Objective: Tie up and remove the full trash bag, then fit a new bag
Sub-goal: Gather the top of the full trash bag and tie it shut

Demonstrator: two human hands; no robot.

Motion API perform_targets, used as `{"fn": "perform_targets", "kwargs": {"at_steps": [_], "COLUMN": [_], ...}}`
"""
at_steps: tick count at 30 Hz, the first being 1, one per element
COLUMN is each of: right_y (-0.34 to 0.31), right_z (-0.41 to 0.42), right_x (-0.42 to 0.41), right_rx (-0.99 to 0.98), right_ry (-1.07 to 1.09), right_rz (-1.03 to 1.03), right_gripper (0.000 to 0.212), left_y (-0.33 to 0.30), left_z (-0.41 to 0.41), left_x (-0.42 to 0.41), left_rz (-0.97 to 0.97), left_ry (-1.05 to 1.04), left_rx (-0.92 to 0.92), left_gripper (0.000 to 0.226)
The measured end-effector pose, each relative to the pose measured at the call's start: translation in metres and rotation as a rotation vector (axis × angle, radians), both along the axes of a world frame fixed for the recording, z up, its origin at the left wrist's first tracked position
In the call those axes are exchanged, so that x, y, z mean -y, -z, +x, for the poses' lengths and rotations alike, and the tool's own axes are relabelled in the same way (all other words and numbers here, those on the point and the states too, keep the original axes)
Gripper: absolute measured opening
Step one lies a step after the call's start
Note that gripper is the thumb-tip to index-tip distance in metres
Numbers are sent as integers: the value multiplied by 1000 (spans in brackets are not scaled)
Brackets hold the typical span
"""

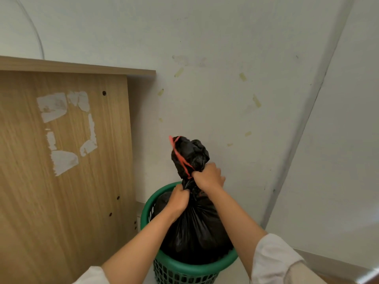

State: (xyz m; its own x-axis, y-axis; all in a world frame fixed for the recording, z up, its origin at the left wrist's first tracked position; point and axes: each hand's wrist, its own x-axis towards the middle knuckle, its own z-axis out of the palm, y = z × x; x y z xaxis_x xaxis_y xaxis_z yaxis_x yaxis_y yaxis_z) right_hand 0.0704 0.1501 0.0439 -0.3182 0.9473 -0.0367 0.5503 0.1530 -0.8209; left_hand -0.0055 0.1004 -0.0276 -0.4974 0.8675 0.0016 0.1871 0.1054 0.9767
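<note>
Trash bag (194, 228), black, sitting in green basket (184, 265).
Left hand (179, 199) and right hand (208, 177) are gripping its gathered neck; red drawstring (181, 158) is trailing above the right-hand grip.

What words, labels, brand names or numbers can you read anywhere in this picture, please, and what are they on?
None: no readable text appears anywhere.
The torn white sticker remains on the wooden panel bear no legible print.
The black trash bag, its red drawstring and the green basket show no label or brand.
The tape scraps on the wall are blank.
</note>
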Motion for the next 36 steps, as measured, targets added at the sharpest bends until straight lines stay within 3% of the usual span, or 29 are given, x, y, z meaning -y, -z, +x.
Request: {"fn": "perform_targets", "kwargs": {"at_steps": [4, 10, 12, 15, 18, 20, 23, 24, 26, 28, 29, 31, 33, 34, 36], "right_y": [20, 21, 19, 15, 16, 9, -8, -14, -19, -12, -4, 12, 26, 32, 43], "right_z": [1, 7, 8, 15, 26, 33, 42, 45, 48, 45, 45, 47, 53, 54, 52], "right_x": [-11, -14, -14, -12, -29, -34, -24, -20, -14, -17, -20, -35, -43, -45, -37], "right_rx": [-157, -338, -380, -355, -347, -484, -718, -663, -229, 288, 460, 669, 752, 712, 446], "right_ry": [-31, -13, -22, -85, -130, -114, 38, 28, -184, -442, -507, -536, -501, -489, -491], "right_rz": [-174, -301, -426, -529, -472, -382, 104, 380, 930, 1263, 1319, 1274, 1143, 1024, 685], "right_gripper": [28, 28, 28, 41, 86, 107, 92, 88, 92, 97, 95, 83, 60, 48, 28], "left_y": [3, 3, 7, 14, 18, 15, 5, 3, -2, -5, -5, -2, 3, 4, 0], "left_z": [-6, -9, -14, -23, -28, -25, -16, -14, -10, -9, -9, -11, -15, -15, -9], "left_x": [7, 9, 7, 3, -3, -5, -4, -4, -3, 0, 2, 6, 13, 17, 24], "left_rz": [-31, -42, -65, -94, -182, -223, -288, -312, -364, -372, -344, -239, -97, -29, 78], "left_ry": [52, 212, 177, 86, 36, 22, 5, 7, 10, 3, 2, 5, 6, 14, 20], "left_rx": [-6, -109, -258, -296, -369, -431, -526, -571, -674, -737, -736, -698, -655, -617, -465], "left_gripper": [17, 39, 43, 40, 38, 35, 34, 33, 29, 30, 29, 21, 18, 19, 21]}}
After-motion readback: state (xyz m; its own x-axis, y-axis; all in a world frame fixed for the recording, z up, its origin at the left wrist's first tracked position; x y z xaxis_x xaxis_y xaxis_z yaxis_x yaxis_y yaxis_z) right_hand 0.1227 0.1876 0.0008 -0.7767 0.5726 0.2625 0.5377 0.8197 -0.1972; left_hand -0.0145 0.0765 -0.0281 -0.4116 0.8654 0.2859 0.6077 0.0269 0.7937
